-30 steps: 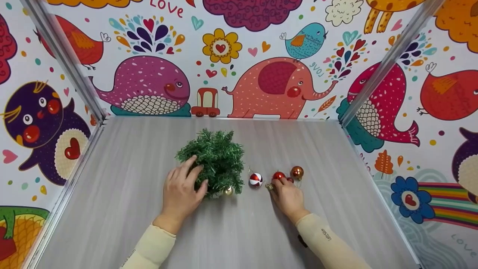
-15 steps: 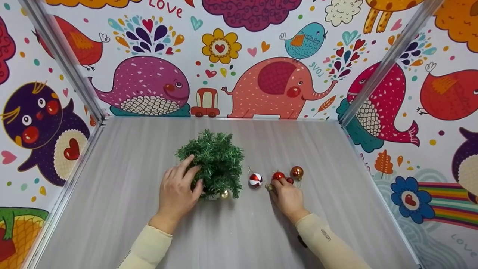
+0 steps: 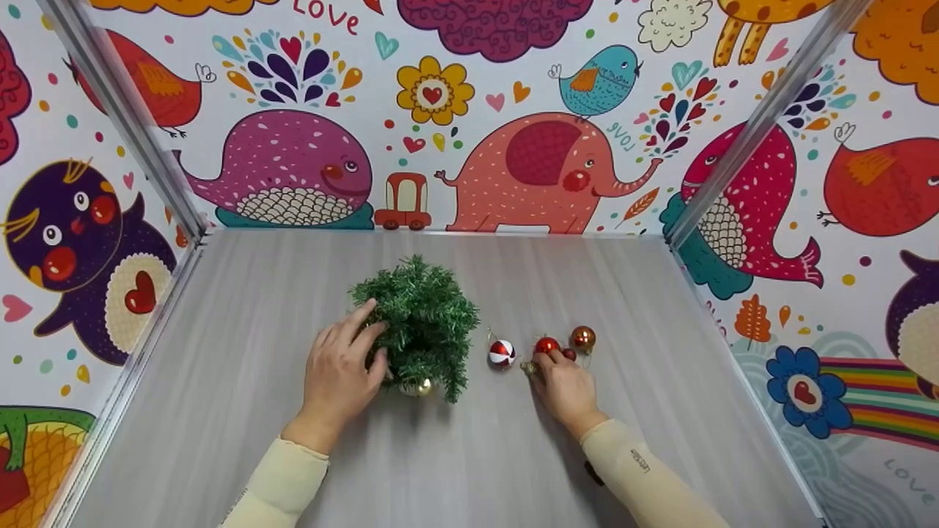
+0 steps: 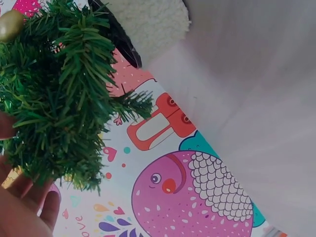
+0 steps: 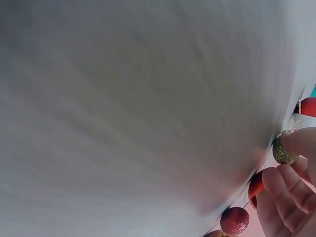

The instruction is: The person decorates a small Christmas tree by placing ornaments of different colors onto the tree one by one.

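A small green artificial Christmas tree (image 3: 422,315) stands on the table, a shiny gold bauble (image 3: 423,386) hanging low on its near side. My left hand (image 3: 341,367) holds the tree's left side, fingers and thumb curved among the branches; fingertips are partly hidden by needles. In the left wrist view the tree's branches (image 4: 74,98) lie between thumb and fingers. To the right, my right hand (image 3: 568,389) pinches a small gold glitter bauble (image 5: 285,150) between thumb and forefinger, close to the table. Right beyond those fingers lies a red bauble (image 3: 546,345).
A red-and-white striped bauble (image 3: 502,354) lies between tree and right hand. Beside the red one are a small dark red bauble (image 3: 569,354) and a copper-coloured bauble (image 3: 583,338). Printed walls (image 3: 411,147) bound the grey table (image 3: 257,308) at back and sides.
The left hand has moved left and slightly down while the tree turned; its hanging gold bauble has shifted left. The right hand has stayed in place among the baubles.
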Demonstrator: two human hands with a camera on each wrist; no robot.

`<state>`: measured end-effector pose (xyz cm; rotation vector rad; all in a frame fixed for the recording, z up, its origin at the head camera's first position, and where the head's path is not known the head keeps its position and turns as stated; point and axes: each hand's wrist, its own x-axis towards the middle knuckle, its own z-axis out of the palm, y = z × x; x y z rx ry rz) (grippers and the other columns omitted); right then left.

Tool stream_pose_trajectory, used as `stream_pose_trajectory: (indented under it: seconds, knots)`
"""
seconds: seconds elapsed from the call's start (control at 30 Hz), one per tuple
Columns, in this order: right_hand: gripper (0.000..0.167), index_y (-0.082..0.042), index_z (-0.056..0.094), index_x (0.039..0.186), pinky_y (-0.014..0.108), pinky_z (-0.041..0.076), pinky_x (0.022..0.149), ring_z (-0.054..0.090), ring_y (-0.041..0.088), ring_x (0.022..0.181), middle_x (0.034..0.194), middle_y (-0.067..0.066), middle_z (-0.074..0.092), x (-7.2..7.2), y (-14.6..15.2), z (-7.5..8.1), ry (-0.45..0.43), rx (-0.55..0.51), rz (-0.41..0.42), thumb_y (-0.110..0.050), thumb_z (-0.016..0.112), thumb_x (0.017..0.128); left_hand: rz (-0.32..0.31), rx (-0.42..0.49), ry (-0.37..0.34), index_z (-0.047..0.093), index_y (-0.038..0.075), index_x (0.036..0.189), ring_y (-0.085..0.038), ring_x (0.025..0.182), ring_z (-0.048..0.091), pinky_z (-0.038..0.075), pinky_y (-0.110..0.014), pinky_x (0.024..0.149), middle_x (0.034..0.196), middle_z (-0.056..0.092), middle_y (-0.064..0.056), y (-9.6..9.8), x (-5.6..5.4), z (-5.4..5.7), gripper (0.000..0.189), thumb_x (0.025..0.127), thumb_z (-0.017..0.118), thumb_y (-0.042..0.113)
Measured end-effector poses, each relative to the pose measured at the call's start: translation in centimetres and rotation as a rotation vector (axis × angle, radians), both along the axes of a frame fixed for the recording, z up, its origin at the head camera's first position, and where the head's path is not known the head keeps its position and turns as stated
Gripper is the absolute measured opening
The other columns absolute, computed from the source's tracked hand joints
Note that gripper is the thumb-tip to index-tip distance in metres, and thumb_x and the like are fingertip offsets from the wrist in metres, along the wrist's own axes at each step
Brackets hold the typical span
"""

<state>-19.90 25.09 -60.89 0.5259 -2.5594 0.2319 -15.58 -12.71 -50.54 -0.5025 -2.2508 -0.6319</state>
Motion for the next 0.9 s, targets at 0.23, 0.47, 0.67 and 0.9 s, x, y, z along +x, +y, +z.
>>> stream_pose_trajectory:
  seconds: [0.23,0.47,0.67,0.9]
  knots:
    - [0.026,-0.011,0.071,0.098,0.048,0.050,0.047,0.065,0.030,0.065,0.092,0.006,0.066,-0.04,0.03,0.02,0.003,0.010,0.005,-0.020,0.085,0.077,-0.015,0.010,-0.019,0.072,0.004,0.111,-0.035,0.106,0.063,0.046,-0.049,0.091,0.143,0.054,-0.009,-0.51,-0.13,0.18,0.029,0.081,0.073,0.005]
    - [0.026,-0.011,0.070,0.097,0.046,0.049,0.046,0.064,0.029,0.063,0.089,0.006,0.065,-0.04,-0.02,0.00,0.004,0.014,0.003,-0.023,0.084,0.079,-0.022,0.011,-0.042,0.072,0.005,0.112,-0.034,0.110,0.062,0.046,-0.051,0.093,0.143,0.054,-0.009,-0.86,-0.22,0.33,0.031,0.082,0.074,0.004]
    - [0.026,-0.012,0.070,0.097,0.046,0.049,0.045,0.063,0.028,0.062,0.089,0.005,0.065,-0.02,-0.04,-0.05,0.014,0.019,0.002,-0.023,0.084,0.078,-0.023,0.021,-0.072,0.072,0.006,0.114,-0.033,0.111,0.062,0.046,-0.050,0.093,0.144,0.054,-0.009,-0.96,-0.25,0.40,0.032,0.082,0.076,0.004]
    - [0.025,-0.012,0.070,0.097,0.046,0.050,0.046,0.064,0.029,0.061,0.089,0.005,0.066,-0.08,0.08,-0.06,-0.001,0.008,0.008,-0.022,0.084,0.078,-0.010,0.034,-0.096,0.073,0.008,0.114,-0.031,0.113,0.063,0.050,-0.046,0.076,0.142,0.056,-0.007,-0.99,-0.13,0.68,0.033,0.081,0.079,0.005]
